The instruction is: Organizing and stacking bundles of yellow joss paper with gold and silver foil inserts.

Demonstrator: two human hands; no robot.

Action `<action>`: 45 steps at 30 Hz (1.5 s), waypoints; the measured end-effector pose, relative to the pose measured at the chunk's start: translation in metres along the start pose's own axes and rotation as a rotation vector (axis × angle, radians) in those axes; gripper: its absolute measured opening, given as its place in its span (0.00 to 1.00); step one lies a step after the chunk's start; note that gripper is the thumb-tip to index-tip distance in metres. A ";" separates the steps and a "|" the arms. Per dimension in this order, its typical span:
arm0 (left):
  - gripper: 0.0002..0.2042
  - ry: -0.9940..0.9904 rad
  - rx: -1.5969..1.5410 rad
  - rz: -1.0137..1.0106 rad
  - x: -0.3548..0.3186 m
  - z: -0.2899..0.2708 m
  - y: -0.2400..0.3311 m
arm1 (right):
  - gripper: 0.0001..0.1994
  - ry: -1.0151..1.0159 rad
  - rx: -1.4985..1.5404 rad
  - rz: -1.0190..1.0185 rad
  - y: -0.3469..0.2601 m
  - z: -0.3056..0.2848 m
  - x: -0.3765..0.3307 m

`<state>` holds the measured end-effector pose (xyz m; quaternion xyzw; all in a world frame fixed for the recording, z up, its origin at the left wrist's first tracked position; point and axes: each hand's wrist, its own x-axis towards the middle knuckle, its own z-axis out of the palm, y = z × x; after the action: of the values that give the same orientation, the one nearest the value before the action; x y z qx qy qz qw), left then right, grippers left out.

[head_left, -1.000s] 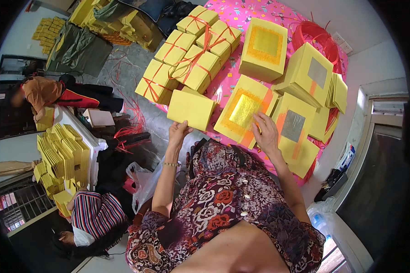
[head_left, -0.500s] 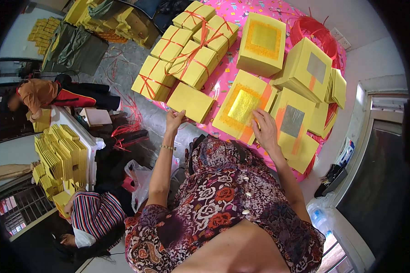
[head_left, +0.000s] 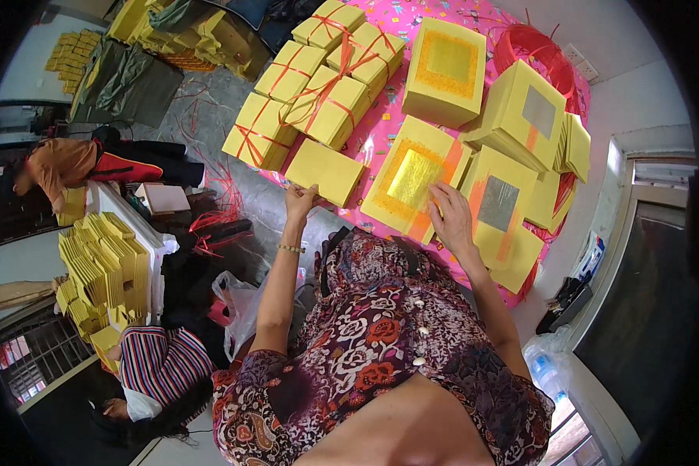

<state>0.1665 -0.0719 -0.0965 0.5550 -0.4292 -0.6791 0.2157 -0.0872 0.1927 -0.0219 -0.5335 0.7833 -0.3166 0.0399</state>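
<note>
My left hand [head_left: 300, 199] touches the near corner of a plain yellow paper stack [head_left: 326, 171] at the edge of a pink-covered table [head_left: 380, 132]. My right hand [head_left: 452, 221] rests flat, fingers spread, on a yellow stack with a gold foil square [head_left: 413, 180], right beside a stack with a silver foil square [head_left: 499, 203]. Neither hand grips anything.
Several yellow bundles tied with red string [head_left: 318, 85] lie at the table's far left, and more foil-faced stacks [head_left: 446, 70] and red string coils [head_left: 532, 46] at the back. To my left, two people [head_left: 62, 163] sit on the floor by piled yellow paper [head_left: 105, 268].
My left hand has moved along the plain stack's near edge to its corner. My right hand has stayed on the gold-foil stack. The view has shifted slightly.
</note>
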 end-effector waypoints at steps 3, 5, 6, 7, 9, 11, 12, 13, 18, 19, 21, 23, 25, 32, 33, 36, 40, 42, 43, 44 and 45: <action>0.06 -0.005 -0.008 -0.006 0.004 -0.007 -0.004 | 0.19 -0.003 -0.003 -0.006 -0.001 0.000 0.001; 0.07 -0.015 -0.010 -0.008 0.007 -0.011 -0.009 | 0.19 0.006 -0.004 -0.016 0.000 0.001 0.001; 0.09 0.007 -0.005 -0.020 0.008 -0.011 -0.009 | 0.19 0.005 -0.005 -0.014 0.000 0.001 0.001; 0.10 0.028 0.000 -0.032 0.008 -0.011 -0.009 | 0.19 -0.003 -0.009 -0.009 0.000 0.000 0.001; 0.10 0.015 -0.009 -0.028 0.010 -0.011 -0.011 | 0.19 -0.012 -0.012 -0.004 0.000 0.000 0.001; 0.11 0.002 -0.019 -0.023 0.011 -0.014 -0.013 | 0.19 -0.008 -0.011 -0.008 0.000 0.000 0.001; 0.10 0.026 0.061 -0.006 0.011 -0.014 -0.013 | 0.19 -0.008 -0.011 -0.006 0.001 0.000 0.001; 0.09 0.050 0.141 0.010 0.010 -0.014 -0.013 | 0.19 -0.008 -0.009 -0.006 0.001 0.001 0.000; 0.12 0.048 0.122 0.017 0.016 -0.013 -0.018 | 0.19 0.000 0.002 -0.017 -0.004 -0.004 0.001; 0.12 0.034 0.099 0.021 0.018 -0.013 -0.020 | 0.19 0.009 0.018 -0.010 -0.007 -0.006 0.001; 0.11 0.064 0.156 0.058 0.022 -0.014 -0.024 | 0.18 0.017 0.032 0.000 -0.014 -0.011 0.000; 0.11 0.092 0.213 0.093 0.023 -0.018 -0.027 | 0.17 -0.013 0.042 -0.026 -0.023 -0.017 -0.001; 0.11 0.094 0.298 0.100 0.018 -0.006 -0.015 | 0.16 -0.063 0.051 -0.012 -0.025 -0.021 -0.008; 0.34 0.324 0.615 0.252 0.009 -0.007 -0.012 | 0.22 -0.236 0.037 -0.044 -0.040 -0.025 -0.024; 0.38 0.375 0.758 0.404 0.005 -0.003 -0.008 | 0.23 -0.245 0.018 -0.035 -0.039 -0.024 -0.025; 0.42 0.427 0.988 0.696 -0.015 0.009 0.010 | 0.24 -0.247 -0.018 -0.019 -0.035 -0.017 -0.030; 0.33 0.223 0.978 0.895 -0.043 0.037 0.044 | 0.22 -0.247 -0.026 -0.033 -0.035 -0.017 -0.030; 0.28 -0.049 0.849 0.865 -0.058 0.054 0.052 | 0.19 -0.232 -0.006 -0.038 -0.035 -0.021 -0.030; 0.22 -0.309 0.711 0.822 -0.065 0.062 0.056 | 0.17 -0.218 0.014 -0.046 -0.034 -0.022 -0.029; 0.20 -0.440 0.794 0.889 -0.072 0.069 0.061 | 0.17 -0.216 0.013 -0.042 -0.033 -0.024 -0.029; 0.18 -0.572 0.877 0.954 -0.078 0.076 0.066 | 0.14 -0.210 0.057 -0.029 -0.032 -0.025 -0.028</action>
<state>0.1059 -0.0210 0.0034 0.1421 -0.8993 -0.3943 0.1252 -0.0594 0.2208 0.0077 -0.5737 0.7576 -0.2817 0.1324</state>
